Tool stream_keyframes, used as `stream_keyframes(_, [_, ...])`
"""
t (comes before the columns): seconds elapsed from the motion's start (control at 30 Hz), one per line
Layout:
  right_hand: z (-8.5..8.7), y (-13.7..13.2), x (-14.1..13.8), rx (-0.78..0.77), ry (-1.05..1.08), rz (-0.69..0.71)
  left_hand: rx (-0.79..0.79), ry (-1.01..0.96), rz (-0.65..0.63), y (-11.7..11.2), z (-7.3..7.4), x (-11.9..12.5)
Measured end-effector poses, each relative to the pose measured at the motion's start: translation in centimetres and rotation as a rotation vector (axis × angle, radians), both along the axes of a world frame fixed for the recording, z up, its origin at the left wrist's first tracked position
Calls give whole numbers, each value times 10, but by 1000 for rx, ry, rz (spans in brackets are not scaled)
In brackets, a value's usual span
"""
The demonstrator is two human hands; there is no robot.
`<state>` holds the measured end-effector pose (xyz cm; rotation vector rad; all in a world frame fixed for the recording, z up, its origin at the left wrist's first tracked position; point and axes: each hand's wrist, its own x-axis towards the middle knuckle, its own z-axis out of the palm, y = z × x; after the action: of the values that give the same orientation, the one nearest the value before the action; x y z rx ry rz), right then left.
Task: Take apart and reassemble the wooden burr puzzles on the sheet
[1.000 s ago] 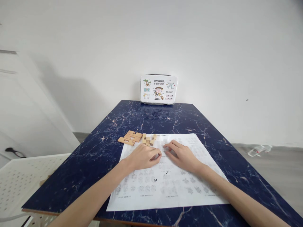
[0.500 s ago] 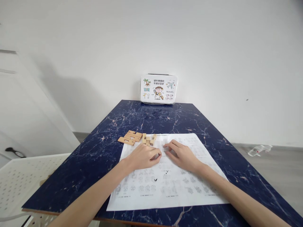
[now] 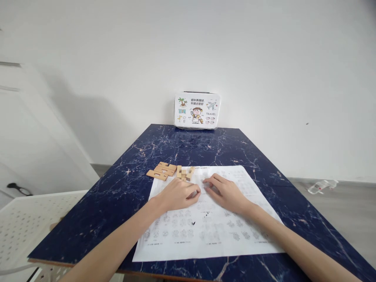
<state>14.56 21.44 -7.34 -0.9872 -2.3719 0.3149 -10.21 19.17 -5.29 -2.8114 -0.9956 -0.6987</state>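
Observation:
A large sheet of paper [image 3: 182, 250], printed with faint rows of small diagrams, lies on the dark blue marbled table. My left hand [image 3: 180, 194] rests on its upper half, fingers bent down and the tips of thumb and forefinger together; nothing shows between them. Across a small gap, my right hand [image 3: 225, 192] lies on the sheet with loosely curved fingers and its thumb apart, holding nothing. Just beyond my left hand stand small pale wooden blocks [image 3: 184, 172], partly hidden by it. Flat notched wooden pieces [image 3: 163, 171] lie overlapping at the sheet's upper left corner.
A white box with cartoon prints [image 3: 196, 111] stands at the table's [image 3: 205, 147] far edge, against the wall. On the left is a white perforated surface [image 3: 26, 219], lower than the table. A clear plastic bottle [image 3: 318, 187] lies on the floor at right.

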Motion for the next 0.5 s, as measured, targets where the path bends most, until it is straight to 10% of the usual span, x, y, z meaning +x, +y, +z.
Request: stream_keyframes(0.5, [-2, 1, 1, 4, 3, 5, -30, 4, 2, 0, 0, 0])
